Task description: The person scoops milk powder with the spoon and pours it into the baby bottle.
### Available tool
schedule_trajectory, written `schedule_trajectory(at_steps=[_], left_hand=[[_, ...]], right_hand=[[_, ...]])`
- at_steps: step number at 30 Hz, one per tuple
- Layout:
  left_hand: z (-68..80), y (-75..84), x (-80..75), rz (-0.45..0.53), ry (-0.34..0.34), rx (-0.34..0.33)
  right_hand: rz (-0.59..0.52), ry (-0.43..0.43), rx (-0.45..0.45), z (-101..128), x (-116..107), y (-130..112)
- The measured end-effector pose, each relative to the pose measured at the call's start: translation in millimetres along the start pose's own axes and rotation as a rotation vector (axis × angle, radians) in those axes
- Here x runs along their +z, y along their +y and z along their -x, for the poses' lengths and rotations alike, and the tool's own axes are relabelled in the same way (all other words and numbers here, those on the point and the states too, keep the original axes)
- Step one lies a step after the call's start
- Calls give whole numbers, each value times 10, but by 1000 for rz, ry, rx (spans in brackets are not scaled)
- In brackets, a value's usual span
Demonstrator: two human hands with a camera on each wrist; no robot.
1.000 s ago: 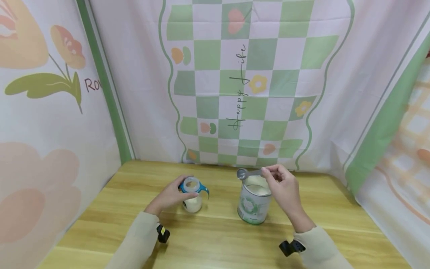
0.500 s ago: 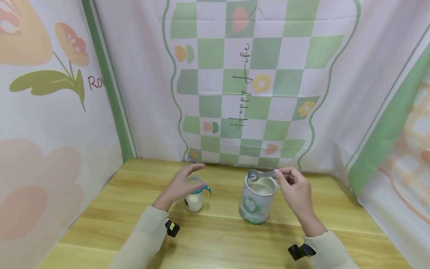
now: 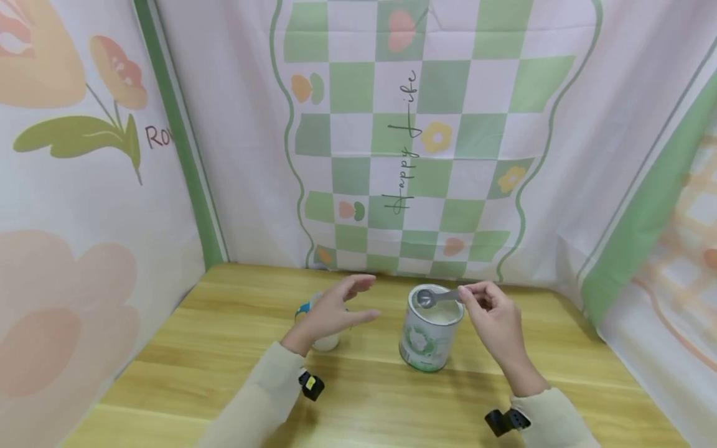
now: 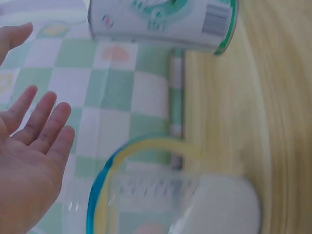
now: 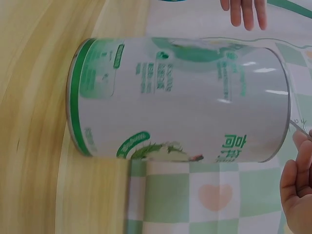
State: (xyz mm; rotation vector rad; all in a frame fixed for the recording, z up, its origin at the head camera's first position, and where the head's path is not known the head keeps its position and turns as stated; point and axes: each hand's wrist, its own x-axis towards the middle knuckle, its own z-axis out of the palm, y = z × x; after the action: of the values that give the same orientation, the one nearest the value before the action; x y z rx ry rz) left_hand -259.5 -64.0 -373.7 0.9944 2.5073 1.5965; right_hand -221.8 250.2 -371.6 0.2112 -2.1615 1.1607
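My right hand (image 3: 495, 326) pinches the handle of a small grey measuring spoon (image 3: 427, 298), its bowl held over the open top of a milk powder can (image 3: 426, 345). Pale powder shows inside the can, which stands upright. My left hand (image 3: 336, 311), fingers spread and holding nothing, is in the air between the baby bottle and the can. The lidless baby bottle (image 3: 327, 343) stands behind that hand, mostly hidden in the head view. In the left wrist view, white contents show in the clear bottle (image 4: 219, 209), beside its blue-edged handle ring (image 4: 97, 195).
The wooden table (image 3: 370, 404) runs up to a checked cloth backdrop (image 3: 392, 155). A printed curtain (image 3: 84, 205) hangs at the left. Black wrist cameras sit at both cuffs.
My left hand has let go of the bottle and moved right, toward the can. The spoon has shifted slightly right and lower over the can's opening, still pinched in my right hand.
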Motion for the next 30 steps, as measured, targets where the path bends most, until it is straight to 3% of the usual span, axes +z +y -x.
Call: schedule_trajectory(at_steps=[4,16,30], left_hand=[[-59,23,179,45,-20,-55],[-227,-42,644,63,-54,-98],[-400,-23,947,178,-27,-186]], right_hand=[[37,-5,-42,-5,1,27],[121,-11,-195,5,24,116],[229,-61,-401,-18,12,108]])
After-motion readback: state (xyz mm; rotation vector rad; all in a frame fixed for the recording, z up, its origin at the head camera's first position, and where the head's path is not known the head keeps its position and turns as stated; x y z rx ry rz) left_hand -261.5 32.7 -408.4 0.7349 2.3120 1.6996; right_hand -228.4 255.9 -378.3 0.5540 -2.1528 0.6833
